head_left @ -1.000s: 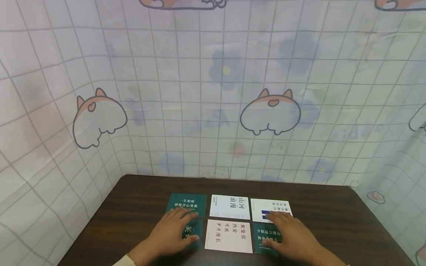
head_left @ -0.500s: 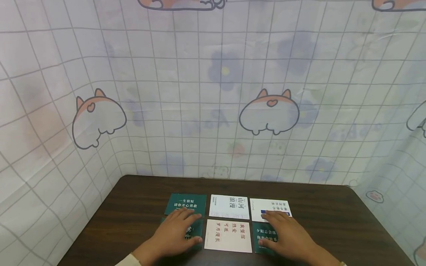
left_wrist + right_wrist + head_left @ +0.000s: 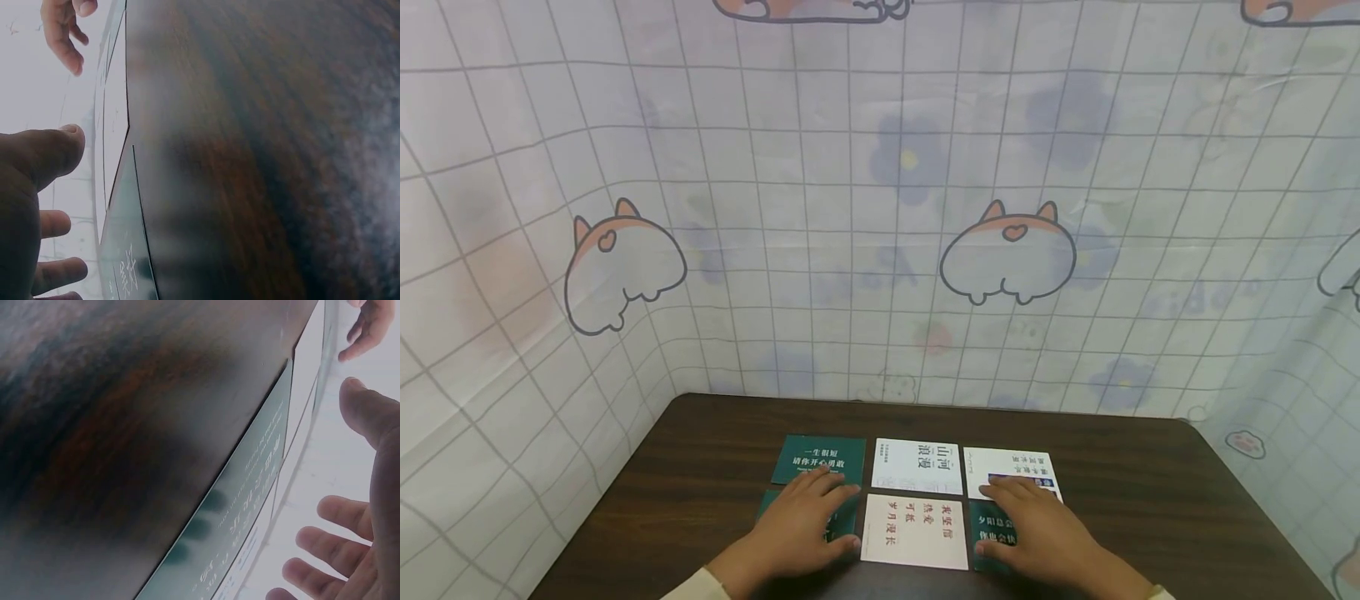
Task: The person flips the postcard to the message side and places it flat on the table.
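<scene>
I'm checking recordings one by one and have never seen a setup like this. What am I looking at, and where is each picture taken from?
There is no machine here, just a person's bare left hand and right hand. The wide view comes from a camera worn on the head; the two tilted close-ups come from a camera on each wrist. On the dark table lie six printed cards in two rows of three: three green, three pale. Neither hand holds anything; the fingers appear to hover above the cards. A patterned backdrop stands behind.

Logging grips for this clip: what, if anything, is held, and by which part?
Nothing is held: the left hand and right hand hover above the cards.
</scene>
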